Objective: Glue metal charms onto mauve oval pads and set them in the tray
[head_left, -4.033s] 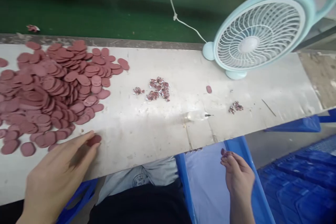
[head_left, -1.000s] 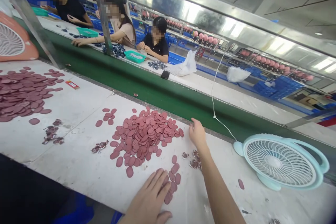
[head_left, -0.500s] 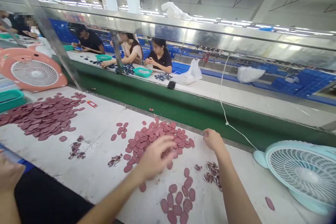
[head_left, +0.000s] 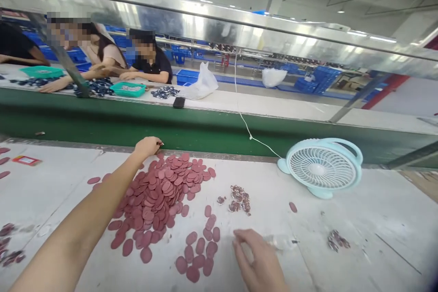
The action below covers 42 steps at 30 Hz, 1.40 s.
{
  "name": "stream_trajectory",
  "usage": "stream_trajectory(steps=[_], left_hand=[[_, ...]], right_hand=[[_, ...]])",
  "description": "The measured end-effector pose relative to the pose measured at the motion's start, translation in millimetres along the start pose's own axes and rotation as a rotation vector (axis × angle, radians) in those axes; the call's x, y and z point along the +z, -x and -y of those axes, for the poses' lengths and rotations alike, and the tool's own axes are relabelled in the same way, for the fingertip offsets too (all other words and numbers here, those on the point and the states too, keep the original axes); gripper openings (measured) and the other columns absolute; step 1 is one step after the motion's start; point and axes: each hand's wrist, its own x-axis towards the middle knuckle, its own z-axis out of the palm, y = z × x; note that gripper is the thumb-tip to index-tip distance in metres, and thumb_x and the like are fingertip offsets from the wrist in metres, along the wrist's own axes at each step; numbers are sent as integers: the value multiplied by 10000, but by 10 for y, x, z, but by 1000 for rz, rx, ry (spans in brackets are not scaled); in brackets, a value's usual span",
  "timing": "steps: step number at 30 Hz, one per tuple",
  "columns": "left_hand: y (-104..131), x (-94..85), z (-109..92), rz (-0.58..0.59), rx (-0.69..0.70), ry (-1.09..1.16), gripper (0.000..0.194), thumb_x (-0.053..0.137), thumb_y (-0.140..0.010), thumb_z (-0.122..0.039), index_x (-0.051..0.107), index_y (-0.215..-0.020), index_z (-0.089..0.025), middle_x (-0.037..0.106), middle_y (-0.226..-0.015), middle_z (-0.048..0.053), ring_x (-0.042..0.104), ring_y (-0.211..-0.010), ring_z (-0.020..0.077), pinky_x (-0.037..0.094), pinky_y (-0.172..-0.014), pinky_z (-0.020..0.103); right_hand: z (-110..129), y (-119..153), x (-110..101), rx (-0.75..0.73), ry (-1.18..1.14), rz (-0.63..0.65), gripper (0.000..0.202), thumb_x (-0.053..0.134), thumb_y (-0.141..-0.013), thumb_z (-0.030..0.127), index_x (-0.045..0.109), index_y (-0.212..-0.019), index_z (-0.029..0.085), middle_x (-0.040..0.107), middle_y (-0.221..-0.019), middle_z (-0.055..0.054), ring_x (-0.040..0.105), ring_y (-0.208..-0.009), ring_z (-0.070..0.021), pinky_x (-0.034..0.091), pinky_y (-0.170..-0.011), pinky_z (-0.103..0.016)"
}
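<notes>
My left hand [head_left: 148, 147] reaches over the far edge of the white table, its fingers pinched on something small that I cannot make out. Just below it spreads a heap of dark red oval pieces [head_left: 160, 191]. My right hand [head_left: 260, 258] is low over the table at the front, fingers apart and nothing visible in them. Beside it lies a clear bottle [head_left: 282, 242], partly behind the hand. To its left is a loose group of red ovals [head_left: 200, 255]. Small shiny dark red and silvery bits [head_left: 239, 200] form a little pile beyond it.
A light blue fan [head_left: 318, 169] stands at the back right, with its white cord [head_left: 250, 137] rising to the shelf. A green belt [head_left: 205, 123] runs behind the table. Across it, people work beside a green basket [head_left: 128, 89]. A red and white packet [head_left: 26, 160] lies left.
The view has swung right. My left hand has gone from above the heap to the table's far edge. My right hand has come back from that edge toward the front.
</notes>
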Motion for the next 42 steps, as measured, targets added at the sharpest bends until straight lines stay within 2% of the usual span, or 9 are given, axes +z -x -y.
stream_trajectory(steps=[4,13,16,20,23,27,33,38,42], left_hand=[[-73,6,-179,49,31,-89,340,639,-949,-361,631,-1231,-172,651,-1269,105,654,-1100,264,562,-927,490],[71,-239,-893,21,214,-84,343,636,-950,-367,631,-1229,-168,653,-1264,105,655,-1099,267,560,-930,495],[349,-54,-1394,28,427,-5,319,627,-956,-359,640,-1219,-179,648,-1289,105,642,-1133,266,544,-963,500],[838,404,-2104,119,695,85,275,628,-957,-353,664,-1172,-187,668,-1256,97,652,-1108,249,546,-962,487],[1084,608,-2397,145,779,140,292,632,-955,-357,658,-1185,-181,675,-1239,98,659,-1095,249,549,-956,491],[1236,607,-2319,127,761,188,360,600,-972,-378,612,-1278,-189,656,-1285,109,658,-1105,255,545,-963,498],[1509,693,-2024,235,694,127,268,629,-957,-377,672,-1112,-163,711,-1072,71,691,-921,205,588,-836,424],[1660,873,-2222,225,731,171,243,613,-967,-359,677,-1107,-170,705,-1131,82,677,-1022,226,563,-913,459],[1718,807,-2336,228,772,256,207,602,-968,-330,705,-1055,-172,743,-1050,65,695,-981,217,554,-906,431]], right_hand=[[-43,270,128,6,-72,-14,160,512,-986,248,661,-1045,248,734,-908,-48,720,-832,-212,588,-735,-329],[-86,256,153,63,-64,-85,155,516,-989,237,633,-1089,258,710,-992,-53,693,-932,-222,590,-803,-357],[-167,114,161,19,80,-157,233,536,-970,202,590,-1195,226,660,-1163,-111,643,-1102,-270,580,-919,-446],[-202,-124,237,-47,122,-154,280,559,-933,161,580,-1208,209,610,-1228,-139,587,-1177,-303,554,-977,-510],[-175,-219,264,-89,133,-141,282,558,-925,148,586,-1199,208,601,-1228,-134,552,-1216,-311,526,-1018,-533],[-218,-253,231,-110,156,-141,280,548,-930,150,591,-1202,201,602,-1233,-136,517,-1258,-325,503,-1041,-555],[-444,-331,266,-80,187,-161,309,511,-959,184,565,-1263,178,583,-1270,-164,537,-1225,-328,508,-1025,-572],[-576,-377,338,-54,242,-174,388,479,-962,175,526,-1341,110,543,-1345,-224,492,-1297,-361,475,-1061,-616],[-570,-361,349,-91,281,-120,430,456,-983,189,522,-1407,177,535,-1438,-169,435,-1391,-355,455,-1096,-600]])
